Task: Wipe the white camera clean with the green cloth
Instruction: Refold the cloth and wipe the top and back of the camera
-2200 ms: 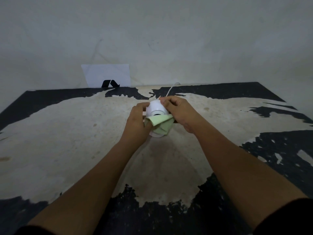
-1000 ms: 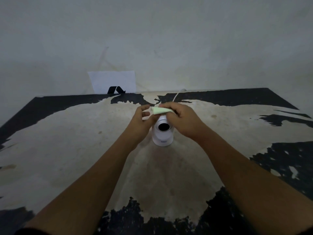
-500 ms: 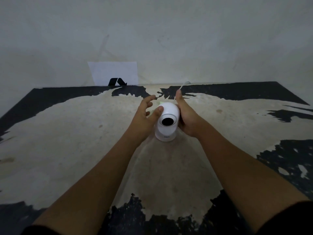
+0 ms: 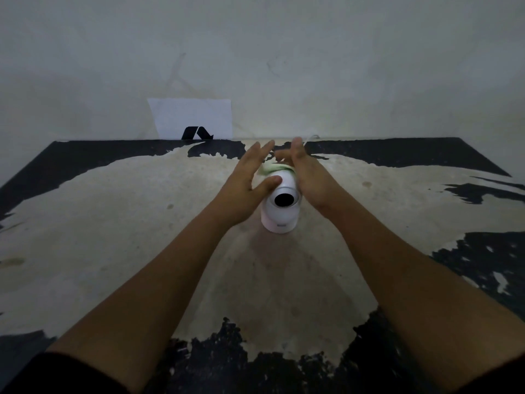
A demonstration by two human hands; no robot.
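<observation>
The white camera [image 4: 279,216] stands upright on the worn table [image 4: 113,223], its black lens facing me. The green cloth [image 4: 270,167] lies bunched over the back of the camera's head, mostly hidden between my hands. My left hand [image 4: 245,184] is at the camera's left side, thumb on the top of the head and fingers stretched out past it. My right hand [image 4: 309,177] flanks the right side, palm against the cloth and head, fingers extended and blurred.
A white cable [image 4: 312,137] runs from behind the camera to the table's back edge. A white sheet of paper [image 4: 193,115] with a black logo leans on the wall at the back. The tabletop is pale with peeling black patches.
The cloth has gone from the camera's front to its top and back. Both hands have opened out and slid further behind the head. The camera stays in place.
</observation>
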